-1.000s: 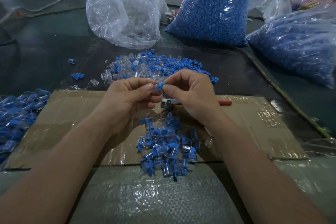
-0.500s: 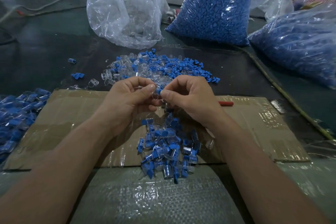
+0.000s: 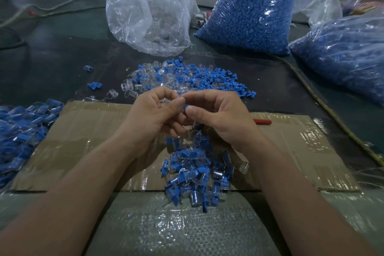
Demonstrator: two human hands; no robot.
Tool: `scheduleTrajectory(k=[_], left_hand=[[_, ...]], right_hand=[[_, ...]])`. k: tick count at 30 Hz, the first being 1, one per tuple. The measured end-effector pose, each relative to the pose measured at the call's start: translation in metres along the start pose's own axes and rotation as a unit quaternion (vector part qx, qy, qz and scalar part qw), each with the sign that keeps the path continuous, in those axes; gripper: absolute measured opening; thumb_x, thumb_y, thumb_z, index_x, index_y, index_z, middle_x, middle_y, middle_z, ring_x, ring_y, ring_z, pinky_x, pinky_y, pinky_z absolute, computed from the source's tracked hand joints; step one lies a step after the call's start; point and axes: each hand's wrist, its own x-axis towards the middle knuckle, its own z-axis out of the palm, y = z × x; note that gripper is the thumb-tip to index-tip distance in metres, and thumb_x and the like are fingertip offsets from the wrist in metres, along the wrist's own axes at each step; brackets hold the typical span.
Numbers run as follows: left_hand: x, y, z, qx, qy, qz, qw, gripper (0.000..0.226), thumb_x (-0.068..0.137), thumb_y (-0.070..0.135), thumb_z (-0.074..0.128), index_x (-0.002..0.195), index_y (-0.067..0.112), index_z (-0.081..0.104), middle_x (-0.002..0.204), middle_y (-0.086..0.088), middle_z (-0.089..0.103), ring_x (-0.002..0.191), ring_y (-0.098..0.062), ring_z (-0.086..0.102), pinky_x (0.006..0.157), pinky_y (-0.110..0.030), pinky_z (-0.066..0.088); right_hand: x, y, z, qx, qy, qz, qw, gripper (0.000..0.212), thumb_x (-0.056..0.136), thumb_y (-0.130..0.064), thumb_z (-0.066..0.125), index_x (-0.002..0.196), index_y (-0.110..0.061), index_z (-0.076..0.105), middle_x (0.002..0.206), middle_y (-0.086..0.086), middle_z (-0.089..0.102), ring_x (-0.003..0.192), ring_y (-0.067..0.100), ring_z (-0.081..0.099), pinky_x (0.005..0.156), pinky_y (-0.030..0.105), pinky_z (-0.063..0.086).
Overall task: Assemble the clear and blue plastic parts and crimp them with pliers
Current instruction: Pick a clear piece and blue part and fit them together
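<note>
Nearest, a pile of joined pieces lies on cardboard. Above it, the left hand and right hand meet, each grip pinching one blue part, probably seating it in a clear shell hidden by the fingers. Crimping comes next, so a hand must reach the red-handled pliers, partly hidden behind the right hand. Beyond lie loose parts and bags.

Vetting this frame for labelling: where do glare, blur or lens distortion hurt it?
Head view: glare streaks the clear bag and taped cardboard; head view: forearms stretch and soften toward the bottom corners; head view: the blue part pinched between left hand and right hand is sharp but mostly covered.
</note>
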Motion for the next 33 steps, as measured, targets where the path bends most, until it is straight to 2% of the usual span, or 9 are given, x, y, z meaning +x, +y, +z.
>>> scheduleTrajectory(k=[2, 4, 7, 9, 11, 16, 19, 23, 33], left_hand=[[0.000, 0.001, -0.001, -0.029, 0.017, 0.012, 0.999, 0.013, 0.073, 0.019, 0.059, 0.082, 0.010, 0.059, 0.057, -0.005, 0.064, 0.046, -0.013, 0.058, 0.043, -0.019, 0.048], [-0.001, 0.004, -0.003, -0.039, 0.010, 0.024, 0.999, 0.016, 0.069, 0.016, 0.061, 0.083, 0.009, 0.064, 0.063, -0.007, 0.066, 0.051, -0.014, 0.061, 0.047, -0.020, 0.051], [-0.005, 0.008, -0.003, 0.015, -0.019, 0.041, 0.999, 0.020, 0.063, 0.017, 0.067, 0.082, 0.013, 0.068, 0.068, -0.006, 0.070, 0.055, -0.015, 0.064, 0.051, -0.022, 0.053], [-0.006, 0.008, -0.002, 0.053, -0.016, 0.046, 0.997, 0.023, 0.059, 0.019, 0.069, 0.081, 0.012, 0.067, 0.065, -0.005, 0.069, 0.052, -0.014, 0.063, 0.050, -0.021, 0.053], [-0.006, 0.009, 0.000, 0.061, -0.006, 0.037, 0.997, 0.023, 0.057, 0.019, 0.069, 0.078, 0.009, 0.066, 0.063, -0.006, 0.068, 0.049, -0.015, 0.062, 0.048, -0.021, 0.052], [-0.004, 0.010, -0.001, -0.015, 0.016, -0.015, 1.000, 0.013, 0.056, 0.009, 0.067, 0.069, 0.008, 0.063, 0.055, -0.007, 0.063, 0.044, -0.015, 0.059, 0.041, -0.019, 0.047], [-0.005, 0.009, -0.001, -0.026, 0.011, -0.032, 0.999, 0.008, 0.056, 0.007, 0.067, 0.060, 0.015, 0.068, 0.057, -0.007, 0.064, 0.046, -0.015, 0.061, 0.041, -0.018, 0.046], [-0.005, 0.010, -0.003, -0.019, -0.001, -0.040, 0.999, 0.009, 0.055, 0.008, 0.068, 0.059, 0.015, 0.070, 0.059, -0.007, 0.065, 0.048, -0.015, 0.061, 0.044, -0.017, 0.047], [-0.006, 0.013, 0.000, -0.039, 0.004, -0.056, 0.998, 0.007, 0.051, 0.006, 0.067, 0.056, 0.011, 0.068, 0.056, -0.009, 0.063, 0.044, -0.014, 0.059, 0.040, -0.017, 0.046]], right_hand=[[0.001, 0.000, 0.001, 0.010, 0.007, 0.002, 1.000, 0.024, 0.080, 0.003, 0.062, 0.093, -0.018, 0.063, 0.085, -0.003, 0.069, 0.080, 0.005, 0.066, 0.076, 0.020, 0.052], [0.002, 0.000, 0.000, 0.016, 0.019, 0.008, 1.000, 0.021, 0.081, 0.002, 0.062, 0.091, -0.016, 0.061, 0.083, -0.003, 0.069, 0.080, 0.010, 0.066, 0.078, 0.028, 0.055], [0.001, 0.001, -0.003, -0.013, 0.016, 0.012, 1.000, 0.017, 0.079, -0.004, 0.065, 0.087, -0.016, 0.057, 0.080, -0.001, 0.068, 0.078, 0.016, 0.066, 0.080, 0.039, 0.054], [0.000, 0.001, -0.003, -0.027, 0.001, 0.007, 1.000, 0.017, 0.074, -0.013, 0.068, 0.084, -0.017, 0.054, 0.078, -0.001, 0.068, 0.078, 0.017, 0.067, 0.079, 0.038, 0.056], [0.000, 0.002, -0.002, -0.047, -0.007, -0.007, 0.999, 0.018, 0.071, -0.018, 0.068, 0.082, -0.020, 0.054, 0.074, -0.004, 0.067, 0.074, 0.012, 0.067, 0.072, 0.030, 0.055], [0.000, 0.005, 0.000, -0.067, -0.013, -0.039, 0.997, 0.028, 0.077, 0.001, 0.068, 0.086, -0.024, 0.059, 0.079, -0.008, 0.068, 0.077, 0.006, 0.067, 0.070, 0.019, 0.050], [0.000, 0.006, 0.000, -0.091, 0.002, -0.063, 0.994, 0.030, 0.076, 0.003, 0.068, 0.084, -0.025, 0.061, 0.077, -0.009, 0.067, 0.077, 0.005, 0.066, 0.069, 0.019, 0.052], [0.000, 0.007, 0.000, -0.131, 0.012, -0.094, 0.987, 0.031, 0.075, 0.002, 0.070, 0.082, -0.027, 0.060, 0.077, -0.012, 0.064, 0.074, 0.000, 0.064, 0.070, 0.015, 0.051], [0.000, 0.010, 0.000, -0.178, 0.023, -0.121, 0.976, 0.033, 0.078, 0.000, 0.068, 0.084, -0.031, 0.057, 0.081, -0.011, 0.065, 0.078, 0.006, 0.066, 0.071, 0.023, 0.055]])
